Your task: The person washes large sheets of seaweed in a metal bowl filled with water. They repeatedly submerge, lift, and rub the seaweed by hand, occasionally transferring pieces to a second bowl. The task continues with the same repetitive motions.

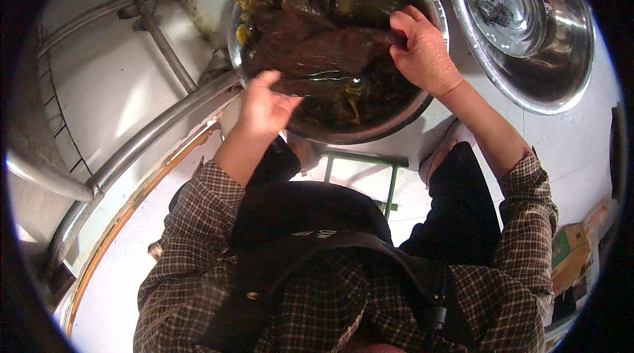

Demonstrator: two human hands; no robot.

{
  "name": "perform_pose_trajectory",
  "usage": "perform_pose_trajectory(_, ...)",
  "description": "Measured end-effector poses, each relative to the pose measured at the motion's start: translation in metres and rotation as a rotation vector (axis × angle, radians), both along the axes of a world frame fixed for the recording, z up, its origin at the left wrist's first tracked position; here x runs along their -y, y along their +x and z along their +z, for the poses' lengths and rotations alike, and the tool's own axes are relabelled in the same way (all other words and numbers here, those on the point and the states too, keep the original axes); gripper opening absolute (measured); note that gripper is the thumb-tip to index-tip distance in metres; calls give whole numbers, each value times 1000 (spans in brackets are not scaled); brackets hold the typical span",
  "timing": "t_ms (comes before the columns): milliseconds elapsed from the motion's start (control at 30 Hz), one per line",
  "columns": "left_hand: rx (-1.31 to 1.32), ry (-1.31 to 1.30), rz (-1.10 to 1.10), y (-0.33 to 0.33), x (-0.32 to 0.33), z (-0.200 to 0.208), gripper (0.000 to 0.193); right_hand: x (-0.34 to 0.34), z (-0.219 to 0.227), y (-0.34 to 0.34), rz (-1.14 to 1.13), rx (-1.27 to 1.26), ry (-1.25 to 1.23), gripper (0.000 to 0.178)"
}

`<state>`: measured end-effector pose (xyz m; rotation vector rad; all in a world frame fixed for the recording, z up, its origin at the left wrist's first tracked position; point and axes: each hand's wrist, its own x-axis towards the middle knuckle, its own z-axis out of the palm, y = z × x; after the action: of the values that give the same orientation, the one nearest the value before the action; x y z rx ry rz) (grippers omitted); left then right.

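Note:
A wide, wet, dark brown sheet that looks like kelp (317, 46) spreads across a round metal basin (370, 136) in front of me. My right hand (422, 49) pinches its right end between thumb and fingers, near the basin's right side. Over the near left rim, my left hand (261, 108) has thumb and fingers apart beside the sheet's left end; it is slightly blurred and no firm grip shows. Dark liquid and more brown leaves lie beneath the sheet. Yellow-green frilly pieces (246, 13) sit along the left inner wall.
A second metal basin (568, 79) at the upper right holds clear water and a dark scouring pad (495, 11). Metal pipe rails (168, 118) run along the left. A green metal frame (370, 157) stands between my legs. A cardboard box (573, 254) sits at the right.

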<state>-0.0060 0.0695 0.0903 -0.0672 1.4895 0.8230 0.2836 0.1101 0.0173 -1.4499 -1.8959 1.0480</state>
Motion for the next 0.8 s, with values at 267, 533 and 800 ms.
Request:
perform_pose_trajectory(267,-484,-30,-1085,28,-3,11,26,20,10,-12,380,444,243,40)
perform_pose_trajectory(533,-1431,479,-1252,14,-73,-47,49,37,-24,-39,665,717,72,37)
perform_pose_trajectory(800,-1353,191,-1359,-6,-34,-116,50,46,-48,-55,786,964,-18,54)
